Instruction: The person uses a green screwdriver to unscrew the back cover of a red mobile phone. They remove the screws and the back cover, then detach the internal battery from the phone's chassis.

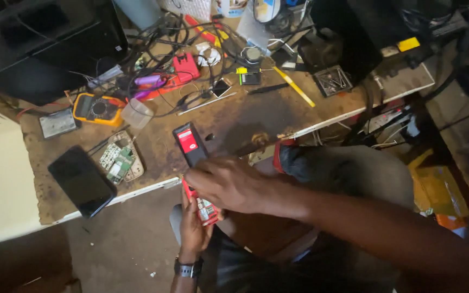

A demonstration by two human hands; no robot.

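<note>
On the left of the worn bench (234, 122) lies a dark smartphone (81, 180), and just right of it an opened handset with green circuit boards (121, 157). Further along rests a black-and-red phone back (189, 142). Below the bench edge, the left hand (192, 227) cups a small red phone (204, 209), fingers curled around it. The right hand (229, 183) lies over the phone's top, fingers bent and pressing on it.

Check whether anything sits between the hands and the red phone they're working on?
Nothing visible does. The left hand already cradles the red phone from below, and the right hand rests directly on top of it, just off the workbench edge.
</note>
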